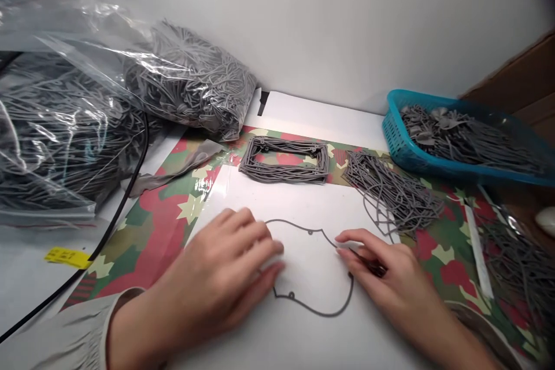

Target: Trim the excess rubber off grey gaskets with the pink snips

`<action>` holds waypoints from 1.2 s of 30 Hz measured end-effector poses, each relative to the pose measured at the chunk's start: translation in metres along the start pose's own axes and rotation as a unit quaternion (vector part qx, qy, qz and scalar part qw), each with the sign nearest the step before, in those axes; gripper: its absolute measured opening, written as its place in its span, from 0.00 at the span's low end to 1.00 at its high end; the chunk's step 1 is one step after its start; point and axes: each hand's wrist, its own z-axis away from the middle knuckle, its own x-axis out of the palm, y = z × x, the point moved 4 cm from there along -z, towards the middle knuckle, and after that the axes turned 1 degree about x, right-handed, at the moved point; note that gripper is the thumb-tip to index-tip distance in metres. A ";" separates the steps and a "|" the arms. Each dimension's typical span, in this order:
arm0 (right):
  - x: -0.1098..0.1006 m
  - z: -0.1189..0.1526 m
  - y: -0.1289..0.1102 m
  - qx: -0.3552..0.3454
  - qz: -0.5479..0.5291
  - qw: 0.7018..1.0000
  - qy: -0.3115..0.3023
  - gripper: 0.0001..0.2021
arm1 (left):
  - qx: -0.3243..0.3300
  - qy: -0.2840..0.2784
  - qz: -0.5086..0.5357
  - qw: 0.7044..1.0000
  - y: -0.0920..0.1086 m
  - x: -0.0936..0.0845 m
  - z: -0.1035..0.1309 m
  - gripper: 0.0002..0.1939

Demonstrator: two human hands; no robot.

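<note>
A thin grey rubber gasket (325,315) lies as a wavy loop on a white sheet (303,202), with small round tabs along it. My left hand (229,266) is at the loop's left side, fingers curled and thumb close to the forefinger, pinching its edge; the fingertips are slightly blurred and cover that stretch. At the right side, my right hand (381,272) is closed, thumb and forefinger together around a slim tool (350,244) with a pale flat part; a dark part shows in the palm. The tool's exact kind is unclear.
Beyond the sheet lie a rectangular stack of gaskets (284,176) and a loose heap (399,196). A blue basket (399,144) of grey pieces stands back right. Clear bags (195,75) full of grey strips fill the left. A black cable (117,214) crosses there.
</note>
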 end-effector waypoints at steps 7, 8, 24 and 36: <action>0.009 -0.001 -0.014 -0.013 0.149 0.988 0.048 0.13 | 0.083 -0.060 -0.004 0.995 0.030 0.016 0.004 0.14; 0.010 -0.002 -0.016 -0.017 0.186 0.981 0.053 0.13 | 0.083 -0.055 -0.005 0.995 0.030 0.017 0.004 0.15; -0.022 0.003 0.004 0.023 0.167 0.976 0.135 0.07 | -0.014 0.041 -0.131 0.990 -0.014 -0.010 0.011 0.11; -0.007 0.001 0.003 -0.069 0.169 0.982 0.038 0.25 | -0.012 0.023 -0.191 0.981 -0.021 -0.013 0.012 0.11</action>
